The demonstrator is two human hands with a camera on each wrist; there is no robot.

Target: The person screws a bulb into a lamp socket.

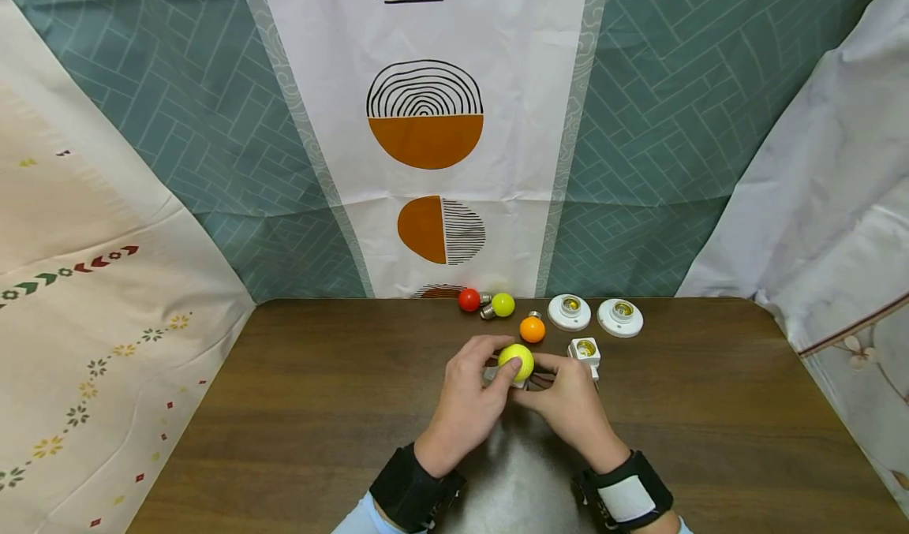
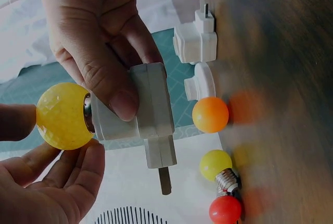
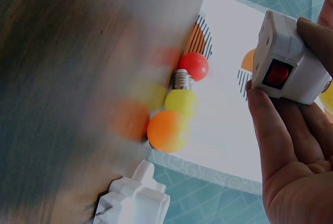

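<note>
My left hand (image 1: 465,400) pinches a yellow bulb (image 2: 63,115) between thumb and fingers. The bulb sits upright at the mouth of a white plug-in lamp holder (image 2: 156,99), with a strip of its metal screw base showing. Gripping that holder from the other side is my right hand (image 1: 571,408), its thumb pressed along the body. In the right wrist view, a red rocker switch (image 3: 277,74) shows on the holder. The left wrist view shows the holder's metal prong (image 2: 165,180). Both hands meet above the table, around the bulb and holder.
Beyond the hands lie a red bulb (image 1: 469,300), a yellow-green bulb (image 1: 503,305) and an orange bulb (image 1: 532,330). Two round white lamp bases (image 1: 570,312) (image 1: 620,318) stand to their right. Another white plug-in holder (image 1: 585,350) is near my right hand. Patterned cloth (image 1: 426,37) hangs behind the wooden table (image 1: 319,408).
</note>
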